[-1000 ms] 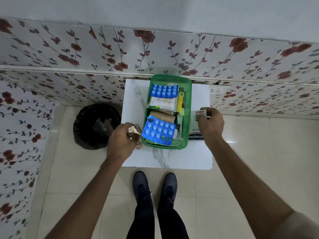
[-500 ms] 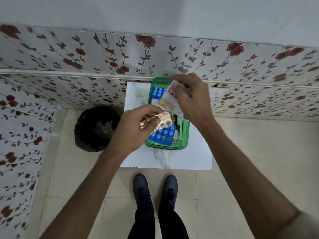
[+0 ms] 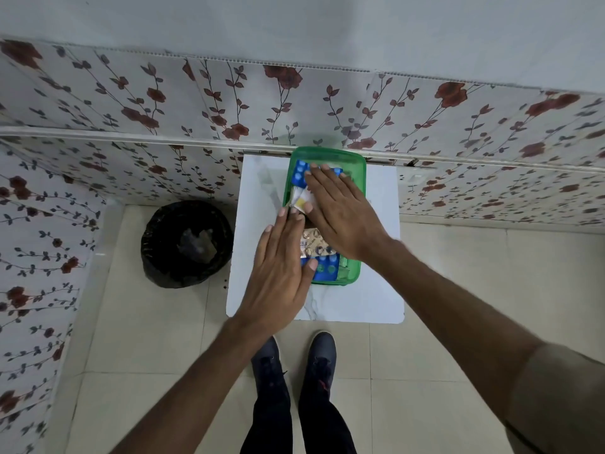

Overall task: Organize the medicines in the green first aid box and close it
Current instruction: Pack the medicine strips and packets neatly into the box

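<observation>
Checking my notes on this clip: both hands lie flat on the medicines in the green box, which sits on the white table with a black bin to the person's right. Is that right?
Not quite. The head view shows the black bin to the person's left, not right. The rest holds: the left hand and right hand lie flat on the medicines in the green box on the white table.

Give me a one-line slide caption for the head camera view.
Both hands, left and right, lie flat on medicine strips in the open green first aid box on a white table.

Khaki short sleeve (image 3: 563,398), black trousers (image 3: 294,424), dark shoes (image 3: 322,352)
</observation>
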